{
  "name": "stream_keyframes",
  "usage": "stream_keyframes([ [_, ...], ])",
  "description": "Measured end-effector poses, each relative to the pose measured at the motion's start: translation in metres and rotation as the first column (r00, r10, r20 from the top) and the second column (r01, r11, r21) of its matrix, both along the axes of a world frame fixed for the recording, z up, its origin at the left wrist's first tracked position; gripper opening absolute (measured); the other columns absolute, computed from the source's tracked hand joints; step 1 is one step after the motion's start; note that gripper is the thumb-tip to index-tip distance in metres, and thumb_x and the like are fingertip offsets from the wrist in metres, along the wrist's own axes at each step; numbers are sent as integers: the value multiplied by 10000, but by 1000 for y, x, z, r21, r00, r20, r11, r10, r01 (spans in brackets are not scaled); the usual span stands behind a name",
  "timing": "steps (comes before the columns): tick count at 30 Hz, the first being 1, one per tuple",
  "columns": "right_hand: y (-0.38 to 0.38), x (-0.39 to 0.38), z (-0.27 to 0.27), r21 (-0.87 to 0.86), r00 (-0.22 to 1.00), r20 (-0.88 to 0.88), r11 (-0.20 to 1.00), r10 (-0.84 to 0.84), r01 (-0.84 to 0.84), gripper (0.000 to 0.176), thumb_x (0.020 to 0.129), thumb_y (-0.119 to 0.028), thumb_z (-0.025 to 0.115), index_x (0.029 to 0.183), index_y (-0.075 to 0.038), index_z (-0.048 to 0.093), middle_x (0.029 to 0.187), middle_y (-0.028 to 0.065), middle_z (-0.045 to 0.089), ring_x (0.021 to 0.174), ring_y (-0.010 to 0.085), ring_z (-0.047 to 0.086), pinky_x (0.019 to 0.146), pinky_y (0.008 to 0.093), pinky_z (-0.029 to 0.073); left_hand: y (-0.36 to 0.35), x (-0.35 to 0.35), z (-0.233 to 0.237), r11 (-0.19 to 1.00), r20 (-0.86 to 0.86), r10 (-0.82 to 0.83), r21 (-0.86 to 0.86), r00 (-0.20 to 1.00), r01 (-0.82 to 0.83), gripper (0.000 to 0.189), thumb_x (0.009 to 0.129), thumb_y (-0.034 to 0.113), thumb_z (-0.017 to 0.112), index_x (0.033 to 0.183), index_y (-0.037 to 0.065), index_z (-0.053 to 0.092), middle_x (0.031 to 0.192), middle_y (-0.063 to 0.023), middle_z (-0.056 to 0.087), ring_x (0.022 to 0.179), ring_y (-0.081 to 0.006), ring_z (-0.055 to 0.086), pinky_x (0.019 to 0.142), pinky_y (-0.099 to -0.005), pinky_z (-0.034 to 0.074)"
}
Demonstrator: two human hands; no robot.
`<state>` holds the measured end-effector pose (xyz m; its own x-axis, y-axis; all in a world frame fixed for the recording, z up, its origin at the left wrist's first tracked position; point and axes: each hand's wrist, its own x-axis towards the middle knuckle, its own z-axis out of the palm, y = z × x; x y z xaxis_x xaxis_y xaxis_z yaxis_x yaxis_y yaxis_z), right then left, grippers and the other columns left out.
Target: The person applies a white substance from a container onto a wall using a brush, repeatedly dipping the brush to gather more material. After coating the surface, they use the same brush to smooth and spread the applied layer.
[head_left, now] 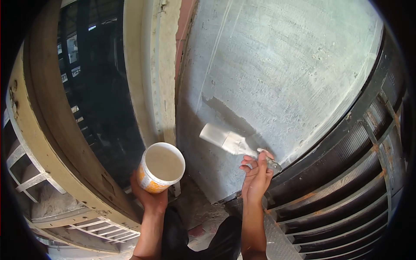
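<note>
My left hand (149, 197) grips a white and orange plastic bucket (152, 185) from its outer side and below. Pale greyish liquid fills much of the bucket, which tilts a little toward me. In my right hand (256, 175) is a wide paintbrush (235, 143), held by its handle with the fingers closed round it. The pale bristles point up and left, in front of the grey wall (268, 65). Behind the brush, a darker patch (229, 115) marks the lower part of that wall.
Left of the bucket stands a dark window (97, 86) in a worn yellowish frame (158, 73). A dark metal railing with rusty bars (329, 208) curves along the right. White bars (104, 229) show at lower left. My dark-clothed legs (216, 238) are below, over a dusty floor.
</note>
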<state>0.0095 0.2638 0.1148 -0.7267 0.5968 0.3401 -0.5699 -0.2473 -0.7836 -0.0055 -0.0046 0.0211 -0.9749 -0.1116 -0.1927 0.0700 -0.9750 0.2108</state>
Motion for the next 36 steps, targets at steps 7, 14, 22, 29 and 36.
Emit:
stream_keyframes([
  [7,-19,-62,2,663,938,-319,676,-136,323,244,995,25,808,1217,-18,715,1051,197,807,831,266,809,684,373,647,-2,-6,-19,999,-33,26,-37,999,-27,664,1080,633,492,1534,162,605,1543,-67,632,1464,-303,591,1214,-583,451],
  [14,-41,-141,-4,905,916,-397,141,-53,401,298,920,13,794,1186,-118,765,1133,64,780,901,301,783,722,420,631,-3,-6,-18,997,-50,-15,-79,999,11,673,1089,634,489,1553,157,585,1547,-68,630,1460,-299,595,1203,-565,462],
  [22,-11,-71,-12,842,841,-516,86,-163,533,394,892,31,773,1255,-121,757,1119,93,750,950,298,777,762,434,645,0,0,-3,999,47,36,-19,998,-35,649,1090,607,525,1543,147,591,1551,-80,629,1456,-307,601,1201,-560,465],
  [29,-44,-131,-12,880,883,-457,86,-109,466,304,922,-28,859,1190,-116,746,1035,92,755,878,319,779,745,404,644,-2,-2,-12,999,-28,26,-41,999,-28,634,1096,589,523,1529,132,604,1513,-79,664,1433,-292,626,1215,-531,471],
  [36,-23,-104,-29,832,814,-516,69,-267,550,341,877,15,853,1179,-110,757,1065,101,758,898,325,766,767,419,629,1,4,-1,998,-47,45,-41,998,-47,629,1106,576,506,1499,100,622,1482,-77,683,1422,-272,631,1214,-487,481],
])
